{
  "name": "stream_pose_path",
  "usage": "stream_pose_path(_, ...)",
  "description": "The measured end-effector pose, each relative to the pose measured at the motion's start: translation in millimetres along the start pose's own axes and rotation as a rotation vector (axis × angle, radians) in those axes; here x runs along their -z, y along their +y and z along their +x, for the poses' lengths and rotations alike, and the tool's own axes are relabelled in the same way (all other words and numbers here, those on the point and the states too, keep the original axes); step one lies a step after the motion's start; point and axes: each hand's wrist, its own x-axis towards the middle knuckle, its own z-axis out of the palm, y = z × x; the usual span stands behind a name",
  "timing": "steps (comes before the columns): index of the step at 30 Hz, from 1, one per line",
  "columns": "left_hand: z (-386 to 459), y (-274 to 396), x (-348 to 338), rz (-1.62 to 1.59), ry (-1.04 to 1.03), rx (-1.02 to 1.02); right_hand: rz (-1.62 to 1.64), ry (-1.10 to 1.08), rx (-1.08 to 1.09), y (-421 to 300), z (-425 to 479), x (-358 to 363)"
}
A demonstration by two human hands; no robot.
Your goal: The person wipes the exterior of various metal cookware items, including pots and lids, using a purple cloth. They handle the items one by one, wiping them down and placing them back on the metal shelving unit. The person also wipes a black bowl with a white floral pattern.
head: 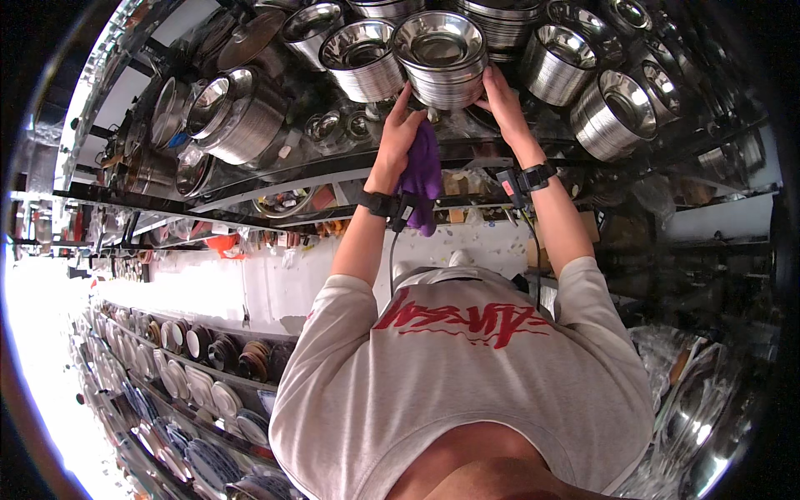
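A tall stack of shiny stainless steel dishes (439, 47) stands between my hands on the upper shelf. My left hand (399, 134) reaches its lower left side with the fingertips, and a purple cloth (425, 162) hangs from that same hand. Against the right side of the stack, my right hand (505, 106) has its fingers around the edge, some of them hidden behind it. Another dish stack (362, 59) stands close on the left. Whether the held stack rests on the shelf or is slightly raised, I cannot tell.
More steel stacks stand at the right (612, 115) and left (240, 119). Small metal cups (325, 128) sit behind the dark shelf edge (300, 169). Below are a lower shelf and a pale floor (300, 281). Plates (225, 400) fill racks at the lower left.
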Motion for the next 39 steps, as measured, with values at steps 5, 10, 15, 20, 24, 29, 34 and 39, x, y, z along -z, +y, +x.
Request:
stream_pose_path(5,3,-9,4,0.0,0.025,-0.016,0.027,0.0,-0.024,-6,0,-8)
stream_pose_path(10,6,-5,5,0.032,-0.001,0.092,-0.06,0.054,0.032,16,14,-12)
stream_pose_path(15,1,5,18,-0.071,0.012,0.02,-0.079,0.185,-0.05,17,5,-26)
stream_pose_path(20,0,17,62,-0.119,0.204,0.025,0.122,0.34,-0.117,62,-18,-51)
stream_pose_path(24,9,29,116,-0.128,0.284,0.047,0.7,0.047,-0.35,6,-40,-85)
stream_pose_path(29,29,35,134,-0.16,0.166,0.048,0.696,0.011,-0.242,1,-28,-142)
stream_pose_path(34,41,29,140,-0.185,0.0,0.16,0.759,0.025,-0.154,-8,-8,-175)
stream_pose_path(39,34,31,135,-0.275,-0.068,0.149,0.83,0.139,-0.079,-4,-5,-191)
